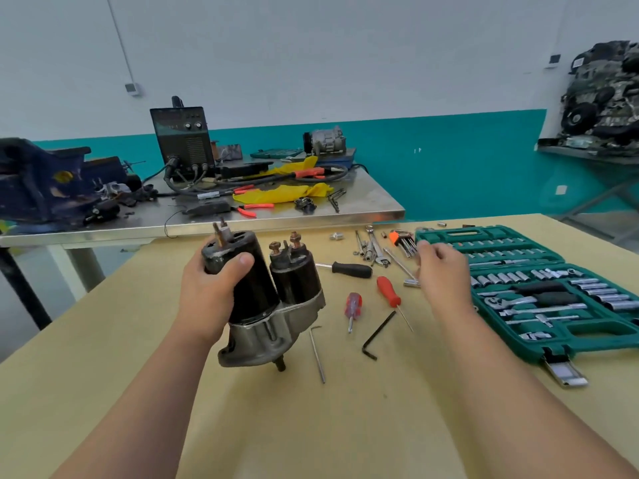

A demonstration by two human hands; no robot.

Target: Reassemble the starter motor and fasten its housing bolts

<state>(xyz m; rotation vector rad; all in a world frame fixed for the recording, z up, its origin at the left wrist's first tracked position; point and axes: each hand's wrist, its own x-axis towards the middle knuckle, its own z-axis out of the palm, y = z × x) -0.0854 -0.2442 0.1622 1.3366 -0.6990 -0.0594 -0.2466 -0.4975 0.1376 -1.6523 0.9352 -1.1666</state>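
Head view: left hand (207, 288) grips one starter motor (257, 299); right hand (442, 271), grasp unclear, hovers near three screwdrivers (351, 270).

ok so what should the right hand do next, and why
Probably close the right hand on the silver T-shaped tool just beside it. The left hand grips the starter motor upright, and the right hand hovers open and empty by the green socket set, so picking up a fastening tool looks like the step due.

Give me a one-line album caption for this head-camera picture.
Left hand grips the starter motor while the right hand hovers over tools beside the green socket set.
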